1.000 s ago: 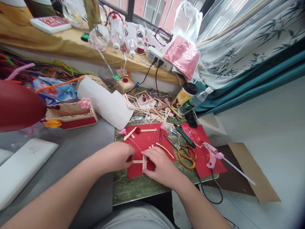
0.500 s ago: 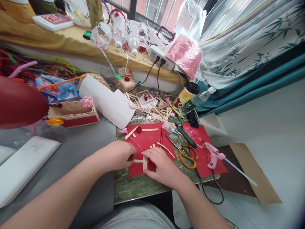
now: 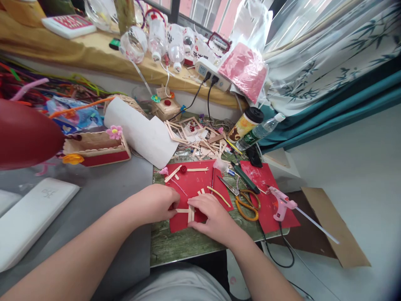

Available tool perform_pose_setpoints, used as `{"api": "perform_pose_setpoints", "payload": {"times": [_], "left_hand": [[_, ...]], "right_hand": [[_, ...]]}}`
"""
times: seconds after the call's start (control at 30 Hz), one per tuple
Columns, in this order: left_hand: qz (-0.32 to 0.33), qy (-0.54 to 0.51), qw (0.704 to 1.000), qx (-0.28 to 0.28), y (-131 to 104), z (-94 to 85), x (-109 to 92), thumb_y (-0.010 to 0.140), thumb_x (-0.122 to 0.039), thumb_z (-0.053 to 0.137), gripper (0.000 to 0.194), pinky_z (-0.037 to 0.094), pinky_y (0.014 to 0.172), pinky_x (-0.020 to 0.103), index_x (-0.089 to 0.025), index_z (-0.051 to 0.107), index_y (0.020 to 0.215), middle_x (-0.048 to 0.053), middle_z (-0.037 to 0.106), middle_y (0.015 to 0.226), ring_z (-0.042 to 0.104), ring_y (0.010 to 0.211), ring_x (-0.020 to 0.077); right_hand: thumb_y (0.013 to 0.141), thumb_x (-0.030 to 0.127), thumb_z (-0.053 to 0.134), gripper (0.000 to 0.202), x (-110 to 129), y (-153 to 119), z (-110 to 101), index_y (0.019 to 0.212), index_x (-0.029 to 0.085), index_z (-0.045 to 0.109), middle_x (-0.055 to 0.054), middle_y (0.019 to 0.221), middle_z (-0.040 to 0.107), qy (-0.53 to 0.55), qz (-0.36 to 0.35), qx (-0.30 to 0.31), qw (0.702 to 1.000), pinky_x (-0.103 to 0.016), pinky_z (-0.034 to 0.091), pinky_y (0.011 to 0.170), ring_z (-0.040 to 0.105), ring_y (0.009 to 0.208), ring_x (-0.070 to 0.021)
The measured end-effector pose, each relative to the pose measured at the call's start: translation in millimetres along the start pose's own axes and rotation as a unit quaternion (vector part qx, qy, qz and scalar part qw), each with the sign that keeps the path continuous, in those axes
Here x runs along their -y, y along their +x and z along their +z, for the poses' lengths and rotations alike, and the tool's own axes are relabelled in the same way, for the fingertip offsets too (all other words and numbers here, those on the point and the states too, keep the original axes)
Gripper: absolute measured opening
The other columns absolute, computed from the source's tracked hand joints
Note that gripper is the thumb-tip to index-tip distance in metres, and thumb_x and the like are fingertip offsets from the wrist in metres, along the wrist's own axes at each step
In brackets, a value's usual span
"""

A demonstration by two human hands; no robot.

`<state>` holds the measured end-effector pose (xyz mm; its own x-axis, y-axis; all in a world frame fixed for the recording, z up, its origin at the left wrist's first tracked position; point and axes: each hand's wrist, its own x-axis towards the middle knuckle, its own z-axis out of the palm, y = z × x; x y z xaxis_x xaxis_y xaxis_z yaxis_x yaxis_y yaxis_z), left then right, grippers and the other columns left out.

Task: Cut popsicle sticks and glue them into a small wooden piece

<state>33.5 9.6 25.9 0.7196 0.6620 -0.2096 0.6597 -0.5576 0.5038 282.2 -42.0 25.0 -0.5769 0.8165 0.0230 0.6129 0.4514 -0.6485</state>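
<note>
Currently: left hand [image 3: 158, 203], thumb and fingers pinched on the left end of a crosswise stick [image 3: 182, 210] | right hand [image 3: 209, 212], thumb and forefinger gripping lengthwise sticks [image 3: 191, 214] at near and far ends | sticks' place: left red sheet [image 3: 194, 180], near part, between hands | farther right: scissors [image 3: 239, 195], pink glue gun [image 3: 280, 203]

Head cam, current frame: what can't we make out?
All in the head view:
Crosswise stick: left end hidden by the left hand.
Red paper: partly hidden under the right hand.
Red rounded object: cut off by the left edge.
Bottle label: lettering too small to read.
</note>
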Motion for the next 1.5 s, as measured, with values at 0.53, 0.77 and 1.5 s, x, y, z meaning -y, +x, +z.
{"api": "perform_pose_setpoints", "payload": {"times": [0.53,0.77,1.5], "left_hand": [[0.04,0.004,0.994,-0.105,3.8,2.5,-30.3,0.083,-0.047,0.069,0.033,0.048,0.078,0.036,-0.02,0.06,0.101,0.008,0.064,0.098,0.061,0.092,0.0259],[0.045,0.015,0.994,-0.103,9.7,16.0,-40.2,0.08,-0.046,0.074,0.045,0.05,0.087,0.041,-0.019,0.059,0.113,0.01,0.061,0.105,0.059,0.098,0.0285],[0.035,0.019,0.996,-0.086,11.8,15.3,-43.7,0.085,-0.045,0.069,0.04,0.051,0.088,0.042,-0.019,0.06,0.114,0.012,0.058,0.107,0.059,0.1,0.029]], "right_hand": [[0.077,0.027,0.083,0.07,-14.9,-16.5,-11.2,0.141,0.029,0.056,-0.009,0.141,0.061,0.014,-0.008,-0.047,0.999,-0.057,0.035,0.12,0.049,0.138,-0.0301],[0.076,0.026,0.083,0.069,-26.1,-16.6,0.9,0.14,0.029,0.057,-0.008,0.135,0.065,0.047,-0.022,-0.056,0.997,-0.053,0.037,0.119,0.051,0.135,-0.0289],[0.077,0.031,0.086,0.061,-34.6,-19.0,2.4,0.133,0.026,0.062,-0.01,0.131,0.067,0.063,-0.037,-0.069,0.995,-0.055,0.035,0.12,0.056,0.131,-0.0288]]}}
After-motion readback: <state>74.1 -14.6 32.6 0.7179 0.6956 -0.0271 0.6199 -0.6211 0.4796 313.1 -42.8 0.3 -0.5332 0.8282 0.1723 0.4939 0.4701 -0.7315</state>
